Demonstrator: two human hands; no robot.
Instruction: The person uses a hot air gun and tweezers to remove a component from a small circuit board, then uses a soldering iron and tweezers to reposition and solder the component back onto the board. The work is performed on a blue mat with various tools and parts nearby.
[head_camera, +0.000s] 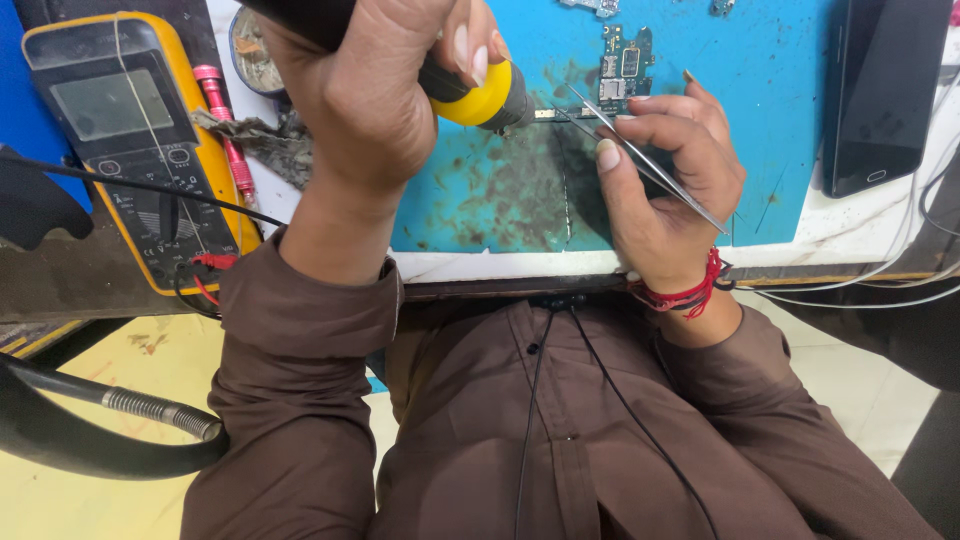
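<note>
Grey multimeter screen (108, 103) — dark phone screen (885, 85)

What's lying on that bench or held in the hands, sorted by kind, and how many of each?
Hand tools: 3, the yellow-collared iron in the left hand, the tweezers in the right hand, and the red screwdriver
Meters: 1, the yellow multimeter
Phones: 1, the black phone
Circuit boards: 1, the small board on the blue mat
Total: 6

One multimeter (130, 140), one phone (885, 90), one tweezers (640, 155), two hands.
</note>
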